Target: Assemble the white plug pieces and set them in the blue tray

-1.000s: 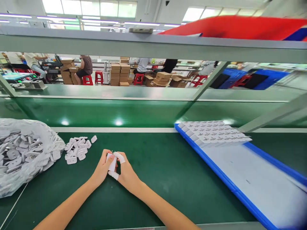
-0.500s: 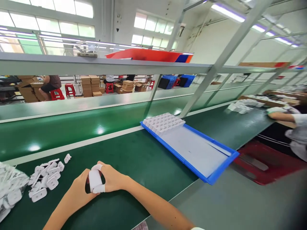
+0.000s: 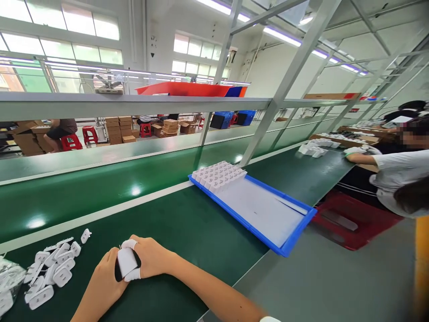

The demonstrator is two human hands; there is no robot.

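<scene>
A white, boxy plastic charger case (image 3: 127,261) is gripped between both hands above the green worktop. My left hand (image 3: 106,278) curls around its left side. My right hand (image 3: 147,256) closes on it from the right, with white covers on the fingertips. The fingers hide most of the case's sides. Left of my hands lies a loose pile of white plug faceplates (image 3: 62,277), some showing two slots. One faceplate (image 3: 86,235) sits apart, just beyond the pile.
A blue-rimmed tray (image 3: 231,212) holds rows of printed white blocks (image 3: 218,175) at its far end. At the left edge is a clear plastic bag (image 3: 9,279) of white parts. A metal shelf beam (image 3: 134,106) crosses ahead. A co-worker (image 3: 398,170) sits at the right by a red stool (image 3: 355,223).
The view has swung to the right, bringing more of the co-worker into sight. Both hands still hold the white case together, its top now slightly turned.
</scene>
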